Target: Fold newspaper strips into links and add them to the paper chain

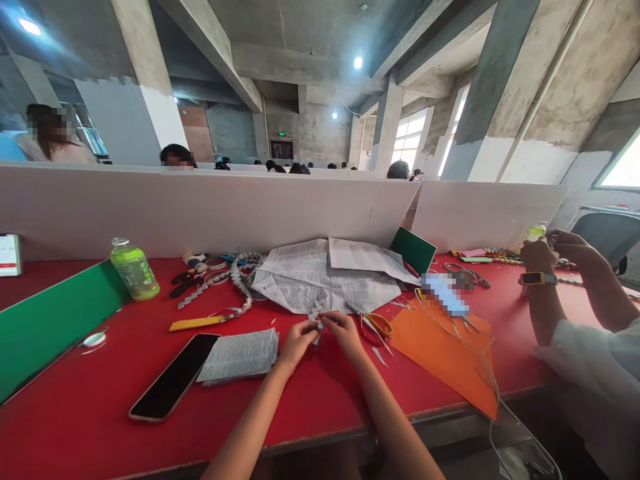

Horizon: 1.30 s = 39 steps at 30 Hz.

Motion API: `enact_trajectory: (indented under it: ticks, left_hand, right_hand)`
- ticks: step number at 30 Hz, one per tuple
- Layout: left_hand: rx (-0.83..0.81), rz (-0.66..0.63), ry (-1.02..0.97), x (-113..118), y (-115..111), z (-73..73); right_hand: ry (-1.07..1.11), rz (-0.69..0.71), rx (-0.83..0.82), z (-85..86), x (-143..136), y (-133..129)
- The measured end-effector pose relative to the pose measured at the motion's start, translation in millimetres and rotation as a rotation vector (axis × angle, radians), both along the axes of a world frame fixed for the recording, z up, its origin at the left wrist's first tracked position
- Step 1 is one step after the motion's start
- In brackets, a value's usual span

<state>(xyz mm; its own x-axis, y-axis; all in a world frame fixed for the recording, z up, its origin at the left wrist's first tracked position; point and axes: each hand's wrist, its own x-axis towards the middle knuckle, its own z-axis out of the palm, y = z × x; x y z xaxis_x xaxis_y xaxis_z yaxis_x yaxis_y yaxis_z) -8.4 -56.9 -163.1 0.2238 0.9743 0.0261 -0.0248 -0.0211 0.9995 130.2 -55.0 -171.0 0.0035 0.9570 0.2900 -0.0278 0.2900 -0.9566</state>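
Observation:
Both of my hands meet over the red table (330, 407), near its middle. Between the fingertips of my left hand (299, 343) and my right hand (345, 331) is a small zigzag chain of folded newspaper (316, 311). The fingers of each hand are pinched on it. Behind my hands lie large newspaper sheets (300, 270). A stack of cut newspaper pieces (245, 353) is just left of my left hand. Scissors with yellow and red handles (377, 325) lie to the right of my right hand, beside small paper scraps (380, 357).
A black phone (175, 377), a yellow cutter (197, 323) and a green bottle (134, 270) are on the left. Orange paper (445, 353) with a white cable (487, 380) lies right. Another person's hands (555, 248) are raised at the far right. A white partition (210, 207) runs behind.

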Motion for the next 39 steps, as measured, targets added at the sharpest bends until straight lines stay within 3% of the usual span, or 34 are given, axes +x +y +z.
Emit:
enact_trajectory:
  ticks: [12,31,39]
  left_hand:
    - [0.104,-0.041,0.040,0,3,-11.7]
    - [0.069,-0.046,-0.046,0,2,-9.1]
    - [0.185,-0.038,0.035,-1,2,-8.4]
  right_hand:
    - [0.148,0.079,-0.096,-6.0,2,6]
    - [0.214,0.129,-0.040,-1.2,4,2]
    - [0.214,0.121,-0.018,-4.2,6,3]
